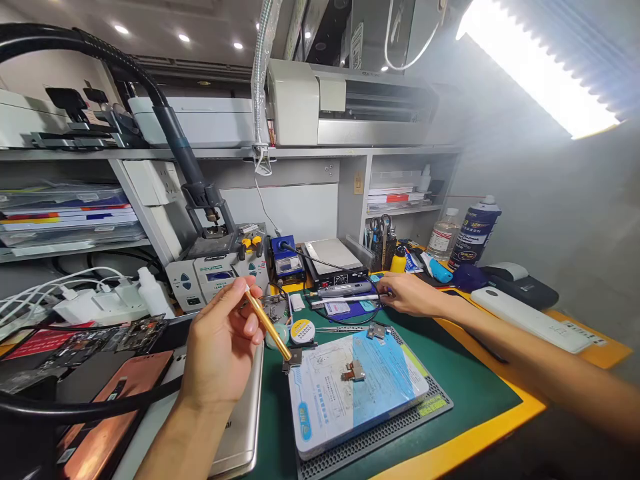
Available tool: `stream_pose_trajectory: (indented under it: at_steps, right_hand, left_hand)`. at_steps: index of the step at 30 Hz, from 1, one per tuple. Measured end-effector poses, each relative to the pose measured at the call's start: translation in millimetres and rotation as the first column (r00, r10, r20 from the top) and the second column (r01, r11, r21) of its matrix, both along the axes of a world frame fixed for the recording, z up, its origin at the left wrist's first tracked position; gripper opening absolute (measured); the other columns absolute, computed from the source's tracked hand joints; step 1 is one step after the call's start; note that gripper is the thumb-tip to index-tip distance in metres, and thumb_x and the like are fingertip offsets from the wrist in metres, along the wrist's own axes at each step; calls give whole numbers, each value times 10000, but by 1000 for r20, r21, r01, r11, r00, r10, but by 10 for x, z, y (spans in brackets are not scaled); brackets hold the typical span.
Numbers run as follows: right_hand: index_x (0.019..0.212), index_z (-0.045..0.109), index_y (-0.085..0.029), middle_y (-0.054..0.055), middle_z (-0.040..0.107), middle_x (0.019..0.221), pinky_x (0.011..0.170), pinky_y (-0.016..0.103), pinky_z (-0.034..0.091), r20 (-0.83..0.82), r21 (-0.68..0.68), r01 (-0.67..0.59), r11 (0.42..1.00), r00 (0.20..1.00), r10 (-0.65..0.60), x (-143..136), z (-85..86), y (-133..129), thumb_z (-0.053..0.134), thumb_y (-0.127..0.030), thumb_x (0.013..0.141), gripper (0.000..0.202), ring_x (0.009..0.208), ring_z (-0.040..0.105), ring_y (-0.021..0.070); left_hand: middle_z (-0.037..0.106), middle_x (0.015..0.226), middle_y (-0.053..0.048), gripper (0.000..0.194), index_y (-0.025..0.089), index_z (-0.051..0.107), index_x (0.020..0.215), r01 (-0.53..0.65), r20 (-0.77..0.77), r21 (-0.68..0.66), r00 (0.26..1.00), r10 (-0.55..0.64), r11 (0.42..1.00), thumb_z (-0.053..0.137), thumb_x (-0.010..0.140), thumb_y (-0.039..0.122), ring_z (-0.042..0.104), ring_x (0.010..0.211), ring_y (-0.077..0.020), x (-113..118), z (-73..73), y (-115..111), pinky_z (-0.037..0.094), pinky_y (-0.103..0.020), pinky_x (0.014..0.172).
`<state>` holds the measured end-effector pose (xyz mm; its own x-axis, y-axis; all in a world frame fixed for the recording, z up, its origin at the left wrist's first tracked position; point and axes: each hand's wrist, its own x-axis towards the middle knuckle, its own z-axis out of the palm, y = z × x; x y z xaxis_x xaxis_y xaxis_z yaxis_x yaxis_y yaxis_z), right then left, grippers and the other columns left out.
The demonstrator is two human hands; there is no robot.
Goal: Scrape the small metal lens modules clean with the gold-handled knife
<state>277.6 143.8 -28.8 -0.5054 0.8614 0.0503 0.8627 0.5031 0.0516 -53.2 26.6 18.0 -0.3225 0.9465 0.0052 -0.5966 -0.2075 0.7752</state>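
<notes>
My left hand (225,337) is closed round a slim gold pen-shaped tool (270,325), which slants down to the right. Its lower end meets a small dark module (294,360) at the corner of a white and blue box (325,400); whether the module is attached to it, I cannot tell. Two more small metal parts lie on the box, a silver one with a brown flex (354,372) and a grey one (377,330) near the back edge. Farther back, my right hand (403,293) has its fingers bent over the handle end of a white brush (345,302).
A perforated grey mat (430,404) is under the box, on a green work mat (480,390). Tweezers (340,329) and a round tin (303,331) lie behind it. A soldering station (287,257) and hot-air unit (215,273) stand at the back. Phones (117,417) lie left.
</notes>
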Motion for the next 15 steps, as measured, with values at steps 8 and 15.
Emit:
stream_pose_trajectory:
  at_steps: [8,15]
  right_hand:
    - [1150,661,-157,71,687,1119,837,392,588,-67,10,33,999,997,-32,-17,25,-12,623,-351,1004,245,944,681,194]
    - [1179,652,-158,80,679,1157,870,416,582,-137,59,64,996,989,-55,12,42,-31,627,-342,1002,257,991,677,208]
  left_hand:
    - [663,715,26,128,125,720,849,-1,3,-1,1000,1,1000,728,793,240,436,376,-23,-16,-7,-18,355,-124,304]
    - [664,722,27,145,128,721,859,2,-1,0,1000,-2,1000,740,781,249,438,380,-22,-14,-11,-17,356,-124,306]
